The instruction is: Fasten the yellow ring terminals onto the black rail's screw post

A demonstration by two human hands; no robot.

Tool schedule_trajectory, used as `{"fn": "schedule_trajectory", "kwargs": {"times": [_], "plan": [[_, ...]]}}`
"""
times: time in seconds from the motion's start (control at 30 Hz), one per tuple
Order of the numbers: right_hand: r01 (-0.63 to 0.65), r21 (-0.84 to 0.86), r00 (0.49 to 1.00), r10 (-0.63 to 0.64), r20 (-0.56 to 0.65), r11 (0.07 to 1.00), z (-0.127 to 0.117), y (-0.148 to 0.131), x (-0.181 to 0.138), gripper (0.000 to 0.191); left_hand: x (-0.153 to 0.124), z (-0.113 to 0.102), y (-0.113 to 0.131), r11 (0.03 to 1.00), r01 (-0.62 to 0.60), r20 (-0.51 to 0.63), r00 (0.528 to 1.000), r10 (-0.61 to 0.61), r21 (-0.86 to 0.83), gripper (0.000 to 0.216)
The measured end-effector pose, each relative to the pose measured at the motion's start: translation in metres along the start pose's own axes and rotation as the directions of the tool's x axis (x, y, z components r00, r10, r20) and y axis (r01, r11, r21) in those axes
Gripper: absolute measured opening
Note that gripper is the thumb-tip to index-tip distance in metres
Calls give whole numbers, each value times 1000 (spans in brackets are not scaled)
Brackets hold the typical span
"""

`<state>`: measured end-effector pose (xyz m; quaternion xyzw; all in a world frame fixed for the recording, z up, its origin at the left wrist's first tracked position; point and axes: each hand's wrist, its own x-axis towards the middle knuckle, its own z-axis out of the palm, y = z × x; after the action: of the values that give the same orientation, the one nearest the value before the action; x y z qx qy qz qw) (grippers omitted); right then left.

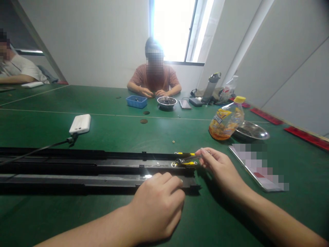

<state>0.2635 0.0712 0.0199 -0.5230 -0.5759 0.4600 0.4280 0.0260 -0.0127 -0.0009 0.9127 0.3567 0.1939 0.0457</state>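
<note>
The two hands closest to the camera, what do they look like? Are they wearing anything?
The left hand and right hand are both bare, with no gloves. The left forearm and right forearm are bare too: no sleeve, watch or bracelet shows.

Counter [115, 132]: smooth green surface with a low sheen. Black rails [97, 169]: smooth and largely matt, the greyish inner faces satin with a glossy highlight; metal or plastic cannot be told. Wrench [189, 159]: shiny bare metal. White device [81, 124]: smooth plastic-looking casing, softly glossy. Cable [42, 149]: dark, matt. Bottle [227, 120]: clear, glossy plastic; yellow cap [240, 100], opaque plastic. Nearer bowl [261, 132] and farther bowl [167, 106]: polished, reflective metal. Basket [137, 104]: blue plastic. Shirt [169, 77]: matt cloth. Wall [102, 44]: smooth, matt.
</note>
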Motion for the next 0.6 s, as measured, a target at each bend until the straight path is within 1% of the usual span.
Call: {"fn": "schedule_trajectory", "kwargs": {"times": [0.13, 0.2, 0.6], "plan": [[-22, 117, 999, 26, -32, 993, 4, 14, -8, 44, -1, 0, 0, 1000, 0, -1, 1000, 0, 5, 8], [-26, 146, 998, 33, -47, 989, 6, 17, -11, 43, -1, 0, 0, 1000, -2, 0, 1000, 2, 9, 8], [-2, 116, 997, 11, -76, 993, 12, 18, -17, 47, 0, 0, 0, 1000, -8, -15, 1000, 8, 11, 7]]}}
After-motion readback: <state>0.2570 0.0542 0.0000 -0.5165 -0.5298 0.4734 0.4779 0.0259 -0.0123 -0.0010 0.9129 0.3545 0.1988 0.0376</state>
